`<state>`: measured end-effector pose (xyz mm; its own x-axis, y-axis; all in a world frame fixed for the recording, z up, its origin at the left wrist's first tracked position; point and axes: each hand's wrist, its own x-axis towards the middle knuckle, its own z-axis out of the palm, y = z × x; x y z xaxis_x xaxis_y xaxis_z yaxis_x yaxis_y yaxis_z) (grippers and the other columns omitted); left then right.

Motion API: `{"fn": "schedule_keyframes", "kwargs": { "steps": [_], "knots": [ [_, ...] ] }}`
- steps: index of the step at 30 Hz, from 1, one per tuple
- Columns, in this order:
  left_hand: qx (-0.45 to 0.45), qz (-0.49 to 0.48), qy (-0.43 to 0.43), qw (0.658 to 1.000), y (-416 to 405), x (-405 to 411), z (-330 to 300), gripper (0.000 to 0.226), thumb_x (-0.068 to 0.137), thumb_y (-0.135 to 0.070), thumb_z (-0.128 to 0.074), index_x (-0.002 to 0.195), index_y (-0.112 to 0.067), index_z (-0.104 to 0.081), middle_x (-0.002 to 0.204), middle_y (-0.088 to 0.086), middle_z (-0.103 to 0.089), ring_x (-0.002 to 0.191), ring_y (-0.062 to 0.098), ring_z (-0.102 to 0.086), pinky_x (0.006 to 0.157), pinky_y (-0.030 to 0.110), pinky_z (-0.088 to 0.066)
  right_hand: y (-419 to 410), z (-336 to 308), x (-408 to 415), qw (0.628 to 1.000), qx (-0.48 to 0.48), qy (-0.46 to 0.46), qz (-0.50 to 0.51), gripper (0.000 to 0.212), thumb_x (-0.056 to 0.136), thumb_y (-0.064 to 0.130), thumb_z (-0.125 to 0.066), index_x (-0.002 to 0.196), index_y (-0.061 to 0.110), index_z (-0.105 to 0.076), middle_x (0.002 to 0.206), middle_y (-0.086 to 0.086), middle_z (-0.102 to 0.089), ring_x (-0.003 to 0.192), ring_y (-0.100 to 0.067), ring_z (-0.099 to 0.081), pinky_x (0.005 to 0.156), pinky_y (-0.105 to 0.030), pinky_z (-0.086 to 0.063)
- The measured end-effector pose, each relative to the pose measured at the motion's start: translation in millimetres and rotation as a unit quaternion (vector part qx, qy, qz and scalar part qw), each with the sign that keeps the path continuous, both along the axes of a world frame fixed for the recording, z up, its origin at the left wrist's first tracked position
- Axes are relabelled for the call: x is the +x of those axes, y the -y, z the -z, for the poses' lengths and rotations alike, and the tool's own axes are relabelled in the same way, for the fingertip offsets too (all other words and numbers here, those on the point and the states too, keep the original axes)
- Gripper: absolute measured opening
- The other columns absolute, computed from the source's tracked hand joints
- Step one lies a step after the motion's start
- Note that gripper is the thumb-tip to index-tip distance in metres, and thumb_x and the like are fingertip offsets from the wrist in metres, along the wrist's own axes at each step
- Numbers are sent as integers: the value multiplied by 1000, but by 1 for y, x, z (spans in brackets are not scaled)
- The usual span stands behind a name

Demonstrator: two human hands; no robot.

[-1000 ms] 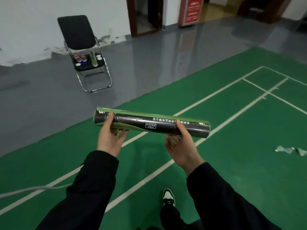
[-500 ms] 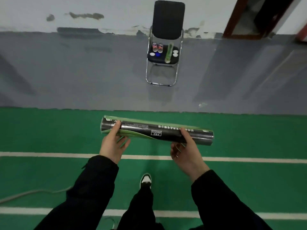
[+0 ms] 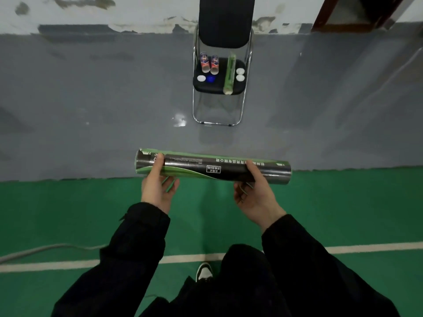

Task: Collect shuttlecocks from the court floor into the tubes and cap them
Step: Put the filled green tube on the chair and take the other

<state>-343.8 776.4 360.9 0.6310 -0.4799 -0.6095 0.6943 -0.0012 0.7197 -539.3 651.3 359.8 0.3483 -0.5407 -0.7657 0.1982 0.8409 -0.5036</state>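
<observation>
I hold a long black and green shuttlecock tube [image 3: 212,167] level in front of me, over the seam of green court and grey floor. My left hand [image 3: 158,186] grips it near its left end, thumb over the top. My right hand [image 3: 256,193] grips it right of the middle, thumb on top and fingers beneath. Ahead, a black folding chair [image 3: 225,24] carries a green tube [image 3: 229,73] lying lengthwise, two red and blue tubes [image 3: 209,62], white caps [image 3: 239,74] and a blue cap [image 3: 210,79]. No shuttlecock shows on the floor.
A grey cable [image 3: 45,249] runs across the green court at lower left. A white court line [image 3: 366,247] crosses below my arms, and my shoe [image 3: 204,272] stands on it. A brown door frame [image 3: 325,17] is at upper right by the wall.
The view has swung from the court toward the wall and I have come closer to the chair, which now stands straight ahead. Both hands keep the same hold on the tube.
</observation>
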Motion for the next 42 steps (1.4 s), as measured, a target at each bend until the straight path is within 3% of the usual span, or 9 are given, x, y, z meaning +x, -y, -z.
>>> {"fn": "schedule_keyframes", "kwargs": {
  "steps": [5, 9, 14, 20, 25, 29, 34, 39, 42],
  "knots": [
    [-7, -12, 5, 1000, 126, 58, 14, 51, 91, -52, -73, 131, -22, -62, 129, 8, -68, 122, 25, -63, 108, 43, -50, 119, 15, 59, 1000, 9, 16, 12, 67, 74, 52, -84, 126, 16, -65, 78, 0, -72, 69, -15, -62, 63, -29, -53],
    [-6, -34, 2, 999, 238, 95, 25, 64, 87, -52, -75, 141, -21, -58, 132, 8, -69, 123, 24, -64, 99, 38, -53, 222, 27, 115, 999, 12, 28, 11, 66, 74, 51, -83, 124, 12, -65, 77, 0, -71, 67, -13, -59, 66, -29, -51],
    [-27, -40, -18, 999, 359, 138, 19, 59, 94, -40, -74, 145, -17, -56, 133, 9, -71, 123, 25, -66, 94, 36, -55, 331, 11, 192, 1000, 12, 22, -16, 49, 76, 49, -83, 109, 16, -69, 75, 1, -69, 64, -13, -56, 64, -28, -49],
    [-62, -15, -39, 997, 485, 201, 24, 85, 75, -38, -83, 149, -9, -53, 138, 14, -69, 118, 25, -71, 81, 32, -63, 446, 8, 279, 998, -9, 22, -58, 37, 79, 49, -80, 100, 20, -70, 82, 2, -67, 63, -12, -57, 65, -27, -47],
    [-57, -15, -51, 997, 596, 283, 66, 72, 86, -33, -82, 148, -13, -52, 132, 11, -73, 118, 25, -72, 85, 34, -63, 551, 48, 343, 994, -26, 29, -99, 30, 85, 40, -77, 107, 21, -69, 90, 2, -69, 71, -12, -64, 69, -26, -52],
    [-33, -16, -67, 997, 671, 345, 99, 68, 92, -29, -79, 150, -14, -48, 130, 11, -74, 110, 22, -76, 85, 34, -63, 623, 92, 376, 989, -39, -32, -137, 16, 92, 26, -69, 107, 23, -63, 112, -4, -72, 75, -12, -66, 66, -26, -52],
    [27, -5, -69, 997, 733, 386, 131, 75, 85, -35, -86, 147, -16, -49, 126, 7, -76, 113, 22, -75, 101, 43, -59, 690, 129, 391, 988, -46, -134, -63, 15, 95, 23, -64, 107, 15, -68, 92, -3, -74, 72, -13, -64, 61, -25, -50],
    [57, -50, -94, 993, 771, 414, 176, 67, 86, -42, -83, 140, -12, -58, 124, 9, -76, 109, 23, -76, 84, 36, -63, 758, 194, 405, 964, -85, -250, -25, 6, 99, 14, -58, 101, 13, -62, 80, -5, -66, 64, -13, -58, 58, -25, -48],
    [77, -67, -80, 992, 785, 424, 202, 70, 85, -45, -83, 141, -11, -57, 125, 9, -76, 108, 20, -76, 91, 38, -61, 802, 243, 415, 944, -121, -303, -47, 6, 98, 10, -56, 100, 13, -61, 85, -8, -64, 62, -15, -57, 57, -26, -47]
  ]
}}
